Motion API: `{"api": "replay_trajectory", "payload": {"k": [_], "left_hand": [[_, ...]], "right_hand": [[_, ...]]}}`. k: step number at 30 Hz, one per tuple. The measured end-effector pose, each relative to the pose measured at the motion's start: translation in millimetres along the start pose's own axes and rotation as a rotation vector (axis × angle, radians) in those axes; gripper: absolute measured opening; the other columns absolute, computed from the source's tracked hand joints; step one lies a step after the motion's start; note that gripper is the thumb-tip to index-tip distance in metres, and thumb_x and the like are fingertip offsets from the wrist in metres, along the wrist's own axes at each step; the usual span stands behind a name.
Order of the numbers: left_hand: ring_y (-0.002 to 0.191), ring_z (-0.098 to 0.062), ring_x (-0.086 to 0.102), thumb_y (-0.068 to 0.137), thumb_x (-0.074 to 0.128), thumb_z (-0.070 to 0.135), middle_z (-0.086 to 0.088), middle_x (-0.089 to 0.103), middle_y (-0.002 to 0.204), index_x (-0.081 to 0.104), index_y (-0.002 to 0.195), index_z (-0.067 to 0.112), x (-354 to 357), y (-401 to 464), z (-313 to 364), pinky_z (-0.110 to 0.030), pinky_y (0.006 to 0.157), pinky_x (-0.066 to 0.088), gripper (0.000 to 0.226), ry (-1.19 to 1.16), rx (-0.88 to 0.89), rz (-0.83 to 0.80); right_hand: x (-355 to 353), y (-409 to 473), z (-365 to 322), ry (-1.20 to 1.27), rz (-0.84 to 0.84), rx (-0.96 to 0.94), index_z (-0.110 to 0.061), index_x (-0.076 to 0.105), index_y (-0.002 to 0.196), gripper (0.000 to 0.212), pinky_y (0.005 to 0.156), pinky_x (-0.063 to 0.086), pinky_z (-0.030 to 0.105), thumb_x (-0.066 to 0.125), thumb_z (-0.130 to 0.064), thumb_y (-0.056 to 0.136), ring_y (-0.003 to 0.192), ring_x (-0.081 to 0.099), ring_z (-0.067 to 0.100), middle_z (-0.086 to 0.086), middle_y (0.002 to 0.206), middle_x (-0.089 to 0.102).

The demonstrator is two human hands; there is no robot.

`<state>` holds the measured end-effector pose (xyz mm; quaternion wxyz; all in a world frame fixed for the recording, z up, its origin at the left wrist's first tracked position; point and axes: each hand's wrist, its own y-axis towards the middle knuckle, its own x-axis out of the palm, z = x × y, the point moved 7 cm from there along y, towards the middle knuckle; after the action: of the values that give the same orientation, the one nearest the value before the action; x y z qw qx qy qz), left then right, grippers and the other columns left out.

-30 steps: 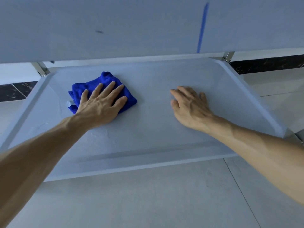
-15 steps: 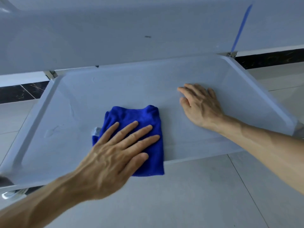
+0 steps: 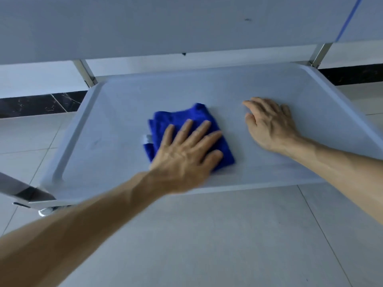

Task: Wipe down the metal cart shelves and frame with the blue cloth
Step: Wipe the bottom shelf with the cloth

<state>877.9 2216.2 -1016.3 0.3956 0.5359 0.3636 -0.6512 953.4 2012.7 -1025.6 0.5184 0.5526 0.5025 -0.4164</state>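
Note:
A folded blue cloth (image 3: pixel 182 119) lies on the lower metal shelf (image 3: pixel 107 129) of the cart, near its middle. My left hand (image 3: pixel 186 154) presses flat on the cloth with straight, spread fingers. My right hand (image 3: pixel 269 125) rests palm down on the bare shelf just right of the cloth, fingers relaxed. The upper shelf (image 3: pixel 165 25) spans the top of the view and hides the back of the lower one.
Metal frame posts stand at the back left (image 3: pixel 85 73) and back right (image 3: pixel 319 53). A front left post (image 3: pixel 22 189) and a caster (image 3: pixel 46 211) show at the left. Grey floor tiles (image 3: pixel 207 235) lie in front of the cart.
My left hand slid the cloth from the shelf's back left to the front edge, then back toward the middle. My right hand stayed planted on the shelf.

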Motion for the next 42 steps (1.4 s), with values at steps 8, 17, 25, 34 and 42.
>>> {"api": "replay_trajectory", "payload": {"k": [8, 17, 25, 34, 42], "left_hand": [[0.130, -0.023, 0.042, 0.091, 0.040, 0.068, 0.005, 0.041, 0.146, 0.041, 0.138, 0.035, -4, -45, 63, -0.055, 0.106, 0.032, 0.058, 0.070, 0.401, 0.110], [0.143, -0.039, 0.032, 0.096, 0.035, 0.066, -0.006, 0.028, 0.161, 0.017, 0.157, 0.025, 9, -52, 9, -0.062, 0.109, 0.027, 0.075, 0.296, 0.411, 0.090], [0.152, -0.012, 0.002, 0.085, 0.007, 0.084, 0.018, 0.003, 0.163, 0.003, 0.151, 0.052, -28, -120, -160, -0.042, 0.123, 0.003, 0.073, 0.058, -0.124, -0.009], [0.152, -0.026, 0.000, 0.075, -0.002, 0.084, 0.012, 0.000, 0.165, 0.000, 0.154, 0.042, -13, -54, -116, -0.054, 0.120, 0.003, 0.090, 0.035, -0.312, 0.023], [0.152, -0.028, -0.004, 0.082, 0.003, 0.078, 0.011, -0.001, 0.165, 0.002, 0.155, 0.039, 0, -33, -36, -0.058, 0.119, -0.004, 0.083, 0.012, -0.053, 0.003]], "right_hand": [[-2, -1, 3, 0.038, 0.003, 0.005, -0.024, 0.040, 0.146, 0.062, 0.114, 0.020, 0.052, 0.017, -0.039, 0.090, 0.145, 0.027, 0.022, 0.000, 0.157, 0.036], [-4, 0, 3, 0.032, 0.017, -0.024, -0.023, 0.043, 0.147, 0.067, 0.114, 0.023, 0.051, 0.017, -0.045, 0.089, 0.144, 0.032, 0.024, 0.001, 0.156, 0.039], [-3, 1, 0, 0.023, 0.039, -0.063, -0.018, 0.047, 0.144, 0.074, 0.110, 0.029, 0.054, 0.012, -0.052, 0.088, 0.140, 0.038, 0.029, 0.006, 0.152, 0.045], [-7, 8, -29, 0.011, -0.031, -0.081, -0.010, 0.049, 0.140, 0.068, 0.111, 0.029, 0.058, 0.021, -0.043, 0.087, 0.140, 0.038, 0.032, 0.009, 0.152, 0.044], [2, 8, -43, 0.063, -0.011, -0.042, -0.002, 0.046, 0.140, 0.045, 0.113, 0.026, 0.056, 0.033, -0.023, 0.102, 0.143, 0.032, 0.032, 0.015, 0.152, 0.039]]}}
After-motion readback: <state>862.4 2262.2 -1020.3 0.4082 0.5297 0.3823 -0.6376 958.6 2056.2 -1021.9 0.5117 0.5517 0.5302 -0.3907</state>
